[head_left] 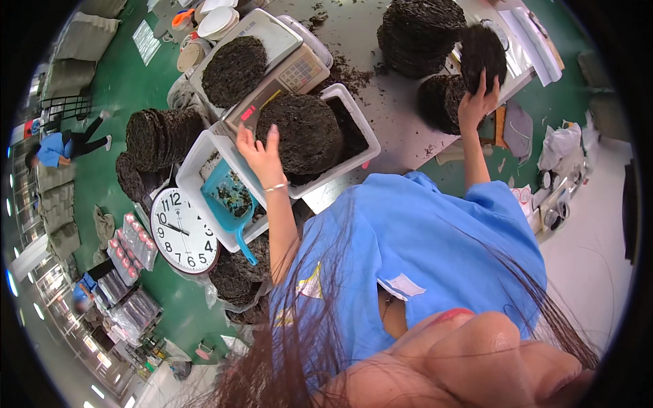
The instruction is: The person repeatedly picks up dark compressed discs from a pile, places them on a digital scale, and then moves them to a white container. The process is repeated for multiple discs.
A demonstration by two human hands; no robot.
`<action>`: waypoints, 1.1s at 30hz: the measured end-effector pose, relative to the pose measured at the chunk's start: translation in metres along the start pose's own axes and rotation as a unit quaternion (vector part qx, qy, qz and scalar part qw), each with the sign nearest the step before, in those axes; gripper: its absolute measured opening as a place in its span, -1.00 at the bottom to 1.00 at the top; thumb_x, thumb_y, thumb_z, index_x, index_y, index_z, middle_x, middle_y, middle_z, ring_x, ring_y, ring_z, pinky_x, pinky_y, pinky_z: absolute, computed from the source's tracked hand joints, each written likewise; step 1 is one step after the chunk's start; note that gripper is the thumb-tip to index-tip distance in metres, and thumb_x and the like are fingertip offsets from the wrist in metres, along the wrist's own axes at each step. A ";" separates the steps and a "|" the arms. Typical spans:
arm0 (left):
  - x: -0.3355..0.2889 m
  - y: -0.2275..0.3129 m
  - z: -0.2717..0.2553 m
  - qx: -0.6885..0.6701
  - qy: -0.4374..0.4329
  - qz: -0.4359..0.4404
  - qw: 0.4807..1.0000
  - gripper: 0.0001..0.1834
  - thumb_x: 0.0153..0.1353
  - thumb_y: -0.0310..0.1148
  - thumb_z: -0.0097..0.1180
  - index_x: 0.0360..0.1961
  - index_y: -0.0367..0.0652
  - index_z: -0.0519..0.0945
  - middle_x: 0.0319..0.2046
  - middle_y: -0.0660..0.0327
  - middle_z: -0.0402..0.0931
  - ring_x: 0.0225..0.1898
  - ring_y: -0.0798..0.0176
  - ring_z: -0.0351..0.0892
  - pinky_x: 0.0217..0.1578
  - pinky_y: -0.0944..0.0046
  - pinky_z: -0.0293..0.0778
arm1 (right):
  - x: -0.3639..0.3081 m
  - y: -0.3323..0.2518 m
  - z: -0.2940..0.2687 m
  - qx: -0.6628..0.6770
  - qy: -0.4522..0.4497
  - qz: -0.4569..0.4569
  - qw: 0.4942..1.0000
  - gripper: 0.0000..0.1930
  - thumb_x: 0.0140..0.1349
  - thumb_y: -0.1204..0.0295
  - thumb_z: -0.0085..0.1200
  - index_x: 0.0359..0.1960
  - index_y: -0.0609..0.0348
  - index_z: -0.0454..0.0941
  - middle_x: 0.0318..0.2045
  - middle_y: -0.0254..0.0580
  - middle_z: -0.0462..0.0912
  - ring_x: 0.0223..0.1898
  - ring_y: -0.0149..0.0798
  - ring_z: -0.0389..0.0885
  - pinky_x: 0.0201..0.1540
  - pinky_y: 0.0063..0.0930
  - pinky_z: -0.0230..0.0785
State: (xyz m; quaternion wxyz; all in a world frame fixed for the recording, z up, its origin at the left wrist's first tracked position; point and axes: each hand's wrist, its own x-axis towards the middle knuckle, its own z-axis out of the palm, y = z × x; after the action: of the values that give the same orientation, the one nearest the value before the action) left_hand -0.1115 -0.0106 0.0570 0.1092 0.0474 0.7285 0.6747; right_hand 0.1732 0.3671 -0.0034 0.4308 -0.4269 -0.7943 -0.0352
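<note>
My left hand lies with fingers spread against the left side of a thick round pile of dark dried seaweed. That pile sits in a white tub on the grey table. My right hand reaches far to the right and grips a dark round seaweed disc, lifting it off a low stack. A taller stack of the same discs stands just behind. Another round pile rests on the tray of a weighing scale beyond the tub.
Left of the tub, a second white tub holds a blue scoop and crumbs. A round wall clock lies below it, near more dark stacks. Another person in blue bends over on the green floor far left.
</note>
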 end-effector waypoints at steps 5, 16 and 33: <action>-0.041 -0.021 0.002 0.269 -0.088 0.179 0.942 -0.14 0.04 -0.19 0.50 0.31 -0.28 0.36 0.32 -0.12 0.24 0.38 -0.14 0.20 0.40 -0.03 0.11 | -0.138 0.107 0.030 -0.203 -0.318 0.076 0.923 -0.24 0.05 0.43 0.20 0.40 -0.04 0.32 0.35 0.08 0.30 0.38 0.16 0.22 0.37 0.09 0.08; -0.066 -0.059 -0.008 0.422 -0.174 0.263 0.850 -0.42 0.17 -0.26 0.33 0.22 -0.10 0.49 0.33 0.01 0.28 0.41 -0.11 0.22 0.41 -0.17 0.10 | -0.040 -0.088 0.065 0.212 -0.226 -0.106 0.945 -0.52 0.17 0.55 0.16 0.18 0.19 0.52 0.18 0.01 0.53 0.27 0.07 0.40 0.34 -0.06 0.18; -0.062 -0.048 -0.011 0.434 -0.213 0.268 0.833 -0.48 0.14 -0.62 0.07 0.19 -0.17 0.51 0.32 -0.03 0.33 0.41 -0.12 0.25 0.39 -0.19 0.17 | -0.001 -0.348 0.212 0.214 -0.241 -0.454 0.831 -0.30 0.15 0.66 0.09 0.37 -0.11 0.38 0.20 -0.17 0.44 0.31 -0.03 0.34 0.36 -0.15 0.24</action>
State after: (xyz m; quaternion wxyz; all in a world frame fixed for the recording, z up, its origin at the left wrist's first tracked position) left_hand -0.0502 -0.0392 0.0159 0.0446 0.4256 0.8639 0.2655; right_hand -0.2123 0.2356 -0.0285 0.2417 0.0900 -0.9649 0.0485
